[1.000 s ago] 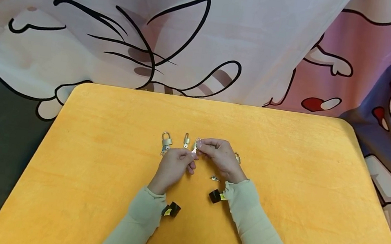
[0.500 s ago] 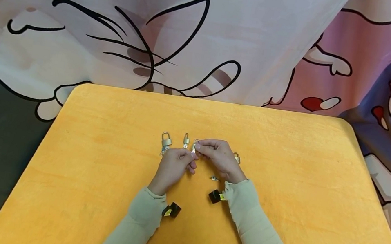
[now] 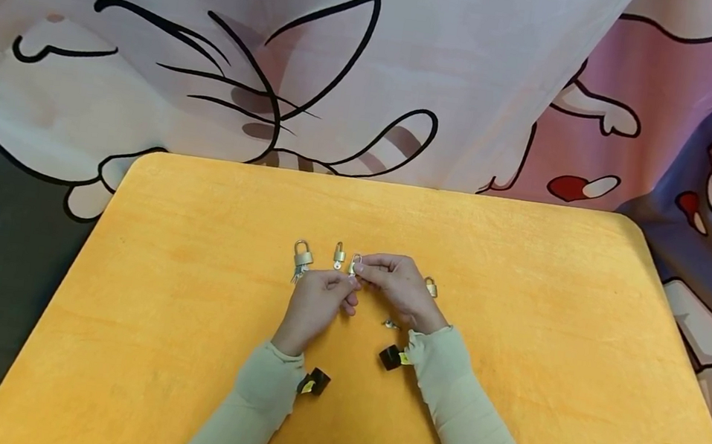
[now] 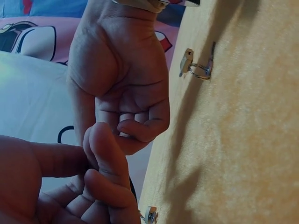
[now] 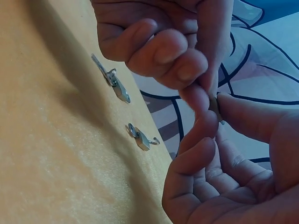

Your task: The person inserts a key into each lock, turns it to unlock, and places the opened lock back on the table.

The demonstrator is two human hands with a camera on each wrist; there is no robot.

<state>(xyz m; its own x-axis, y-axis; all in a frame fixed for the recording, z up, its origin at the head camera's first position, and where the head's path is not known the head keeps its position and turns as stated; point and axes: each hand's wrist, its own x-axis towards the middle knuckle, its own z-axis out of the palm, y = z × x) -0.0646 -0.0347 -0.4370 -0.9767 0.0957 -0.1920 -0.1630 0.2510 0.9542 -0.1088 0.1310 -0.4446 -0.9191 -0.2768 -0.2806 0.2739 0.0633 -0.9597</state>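
Observation:
Between the fingertips of my right hand point(image 3: 398, 284) is a small brass padlock point(image 3: 353, 268), pinched with its shackle upward; the right wrist view shows only an edge of its body point(image 5: 214, 105). My left hand point(image 3: 316, 305) pinches a small silvery key just below the padlock, mostly hidden by the fingers. Thumb and forefinger of both hands meet closely around these two things. To the left lie a larger padlock point(image 3: 302, 257) with several keys point(image 3: 299, 274) and a small padlock point(image 3: 339, 256) with a key at its base.
On the yellow table point(image 3: 177, 348), another padlock point(image 3: 431, 287) lies beyond the right wrist. Loose small keys point(image 3: 390, 324) lie nearer, beside the right forearm. A cartoon-printed cloth point(image 3: 482, 81) hangs behind the table's back edge.
The padlock has shifted slightly left and down toward the left fingertips, and less of the shiny key shows between them. Both hands keep their pinch; the things on the table stay put.

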